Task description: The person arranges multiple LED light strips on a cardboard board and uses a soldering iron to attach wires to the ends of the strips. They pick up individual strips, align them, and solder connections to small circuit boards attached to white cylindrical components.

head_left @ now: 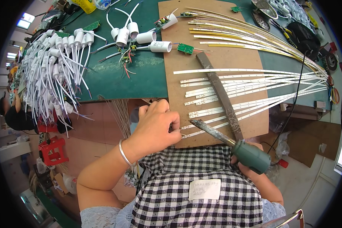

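My left hand (158, 123), with a bangle at its wrist, is closed in a pinch at the left ends of the nearest white LED strips (216, 127). What lies between its fingertips is too small to make out. My right hand (250, 167), mostly hidden behind the tool, grips a soldering iron (254, 156) by its green handle. The iron's dark tip points up and left, just above the strip ends. A dark brown bar (219, 91) lies slantwise across the white strips on a brown board (250, 60).
Yellow-backed strips (224, 32) fan out at the board's far side. White cylindrical housings (160, 46) with wires and a green circuit board (186, 48) lie beyond my left hand. A heap of white wired housings (59, 72) hangs over the left table edge. A black cable (292, 102) runs down at right.
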The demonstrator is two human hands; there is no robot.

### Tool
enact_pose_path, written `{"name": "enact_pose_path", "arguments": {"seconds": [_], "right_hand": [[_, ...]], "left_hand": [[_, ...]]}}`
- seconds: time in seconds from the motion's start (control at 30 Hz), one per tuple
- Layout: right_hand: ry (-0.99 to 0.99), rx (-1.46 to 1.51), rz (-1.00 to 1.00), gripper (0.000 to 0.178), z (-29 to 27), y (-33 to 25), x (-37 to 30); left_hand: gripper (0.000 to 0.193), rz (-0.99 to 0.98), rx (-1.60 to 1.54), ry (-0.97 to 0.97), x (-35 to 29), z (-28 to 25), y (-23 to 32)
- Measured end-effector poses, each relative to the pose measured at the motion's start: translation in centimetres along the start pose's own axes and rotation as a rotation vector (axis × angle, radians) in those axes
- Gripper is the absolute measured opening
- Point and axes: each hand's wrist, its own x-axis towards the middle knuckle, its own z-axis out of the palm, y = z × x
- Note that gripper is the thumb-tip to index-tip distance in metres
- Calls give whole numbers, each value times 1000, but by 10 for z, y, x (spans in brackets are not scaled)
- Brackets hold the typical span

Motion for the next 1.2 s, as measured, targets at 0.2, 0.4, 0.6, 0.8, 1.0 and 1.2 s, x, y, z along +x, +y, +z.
{"name": "enact_pose_path", "arguments": {"seconds": [0.2,0.4,0.6,0.8,1.0,1.2], "right_hand": [[-18,263,252,39,-1,-5,-3],[115,901,293,63,15,-37,24],[37,1110,327,65,46,-38,58],[41,1064,281,69,56,-32,62],[76,1043,262,68,59,-33,62],[88,1040,250,68,61,-30,62]], "left_hand": [[11,-11,-23,-9,0,-1,0],[12,-23,-40,-19,0,-2,1],[11,-22,-34,-2,-1,-1,1],[11,0,-24,45,-5,2,2],[13,32,-18,24,-16,-2,6],[10,4,-167,38,-24,-1,1]]}}
